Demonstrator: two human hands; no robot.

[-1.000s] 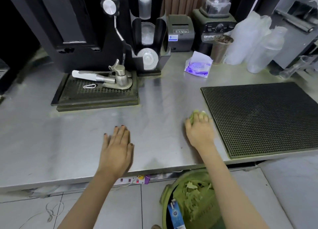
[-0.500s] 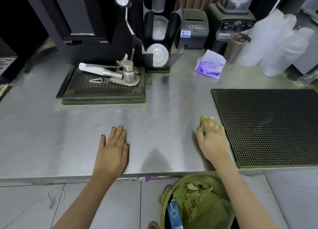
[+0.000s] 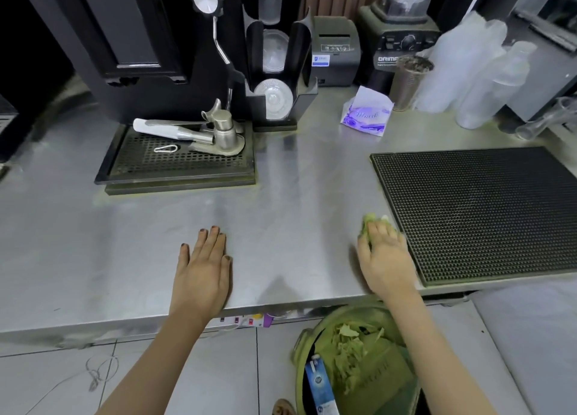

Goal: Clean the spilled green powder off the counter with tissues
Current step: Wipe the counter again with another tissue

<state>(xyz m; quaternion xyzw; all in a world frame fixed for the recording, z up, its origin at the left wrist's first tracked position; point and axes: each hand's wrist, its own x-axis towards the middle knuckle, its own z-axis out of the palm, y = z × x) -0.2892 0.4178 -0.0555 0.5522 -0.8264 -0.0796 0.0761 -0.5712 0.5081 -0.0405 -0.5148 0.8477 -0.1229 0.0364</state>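
**Q:** What are the two hands doing?

**A:** The left hand (image 3: 203, 274) lies palm down on the bare stainless steel bench (image 3: 93, 258), low and centre in the frame. Its fingers (image 3: 214, 243) are straight and close together, flat on the metal, and hold nothing. The right hand (image 3: 385, 258) is lower right of centre. Its fingers (image 3: 379, 230) are bent over a crumpled, green-stained tissue (image 3: 370, 222) and press it to the bench.

**Q:** Where exactly is that tissue?

**A:** It is under the right fingertips, with a green edge poking out beyond them. It sits just beside the left edge of a black ridged rubber mat (image 3: 484, 211) that fills the right of the frame.

**Q:** Is any green powder visible?

**A:** There is a faint film of green powder (image 3: 103, 196) on the bench along the front of a black perforated metal drip tray (image 3: 181, 165), centre left. The steel between the two hands looks grey, with dull smears.

**Q:** What else is nearby?

**A:** A white and purple tissue packet (image 3: 367, 115) stands on the bench, upper right of centre. At the bottom of the frame, on the floor below the bench edge, a round green bin (image 3: 304, 349) holds green-stained paper scraps.
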